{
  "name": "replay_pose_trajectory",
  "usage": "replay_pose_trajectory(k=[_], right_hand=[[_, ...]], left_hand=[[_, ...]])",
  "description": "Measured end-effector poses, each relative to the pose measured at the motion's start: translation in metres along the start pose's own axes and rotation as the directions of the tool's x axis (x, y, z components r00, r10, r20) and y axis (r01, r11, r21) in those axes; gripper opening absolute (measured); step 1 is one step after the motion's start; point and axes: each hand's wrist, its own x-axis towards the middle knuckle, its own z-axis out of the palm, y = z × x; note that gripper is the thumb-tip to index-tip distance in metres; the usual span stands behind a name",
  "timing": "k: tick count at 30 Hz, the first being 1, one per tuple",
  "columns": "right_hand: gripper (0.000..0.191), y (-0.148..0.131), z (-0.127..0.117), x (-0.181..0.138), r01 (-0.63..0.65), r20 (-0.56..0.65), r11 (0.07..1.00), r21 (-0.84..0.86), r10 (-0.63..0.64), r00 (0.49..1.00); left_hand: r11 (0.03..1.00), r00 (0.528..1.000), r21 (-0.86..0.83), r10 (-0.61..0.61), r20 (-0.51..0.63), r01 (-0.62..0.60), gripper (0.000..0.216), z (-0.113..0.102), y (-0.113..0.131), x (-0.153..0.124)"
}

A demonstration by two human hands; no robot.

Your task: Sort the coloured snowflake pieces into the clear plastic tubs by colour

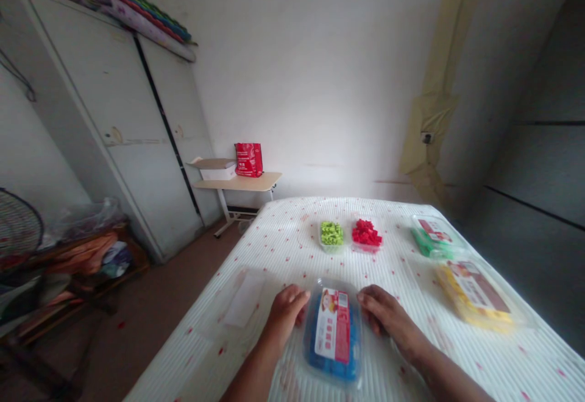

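Left hand (287,306), right hand (382,309): fingers curled, at opposite sides of blue-filled box (333,329), flat between them on surface (274,237); cannot tell whether clamped. Beyond: lime-filled tub (331,235), red-filled tub (365,235). Right: yellow-filled box (478,298), green-filled box (434,237).

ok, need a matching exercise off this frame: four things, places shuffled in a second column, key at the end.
Things
1. blue-filled box
2. tub of red pieces
3. yellow-filled box
4. red bag

Places
A. on the small side table, beside a white box
B. between the left hand and right hand
C. just right of the tub of lime-green pieces
D. near the covered table's right edge

Pairs: 1-B, 2-C, 3-D, 4-A
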Motion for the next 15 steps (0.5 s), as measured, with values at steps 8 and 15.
replay_pose_trajectory(k=[8,15], right_hand=[[0.038,0.031,0.013,-0.054,-0.164,0.281,0.984,0.076,0.136,0.95],[0.032,0.021,0.03,-0.057,-0.179,0.246,0.967,0.184,0.131,0.96]], left_hand=[[0.986,0.985,0.163,-0.052,0.166,0.024,0.047,-0.02,-0.013,-0.058],[0.984,0.979,0.174,-0.061,0.193,0.027,0.048,-0.019,-0.02,-0.055]])
